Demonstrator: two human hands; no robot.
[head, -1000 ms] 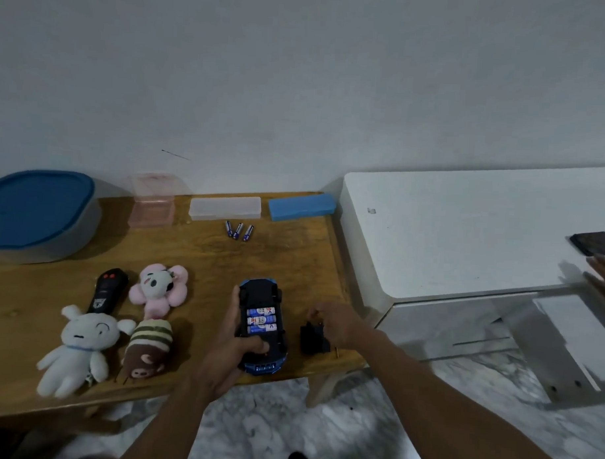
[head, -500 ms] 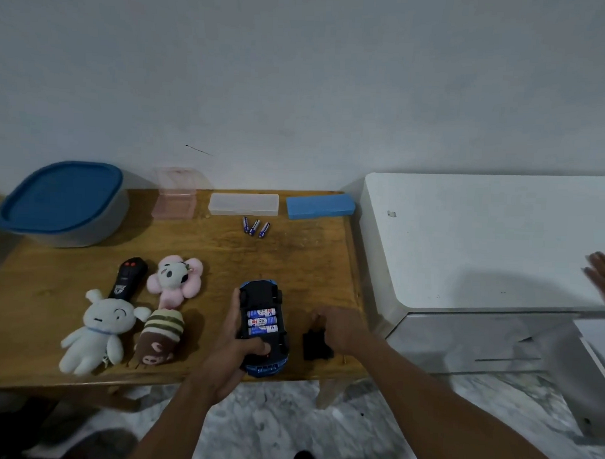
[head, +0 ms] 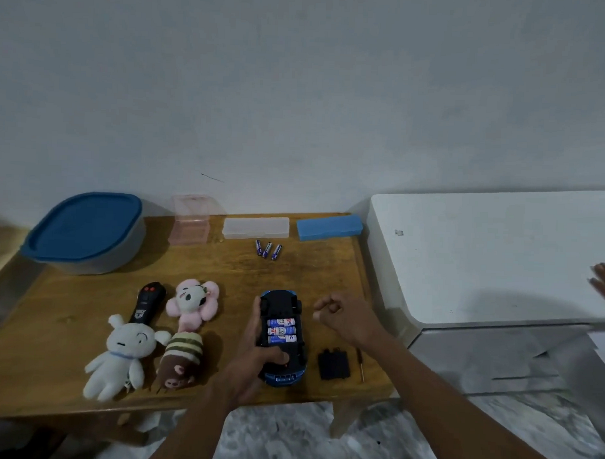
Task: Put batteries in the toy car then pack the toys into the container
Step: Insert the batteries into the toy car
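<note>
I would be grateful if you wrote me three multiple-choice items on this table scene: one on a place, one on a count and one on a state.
1. Where is the black battery cover?
A. On the table, right of the toy car
B. Under the car
C. Fitted on the car

2. How many loose batteries lie by the clear box?
A. Two
B. Three
C. Five

3. In what state is the container?
A. Open
B. Closed by its blue lid
C. Tipped on its side

Answers:
1. A: the cover lies flat on the wood beside the car.
2. B: three lie side by side in front of the box.
3. B: the lid covers the whole top.
</note>
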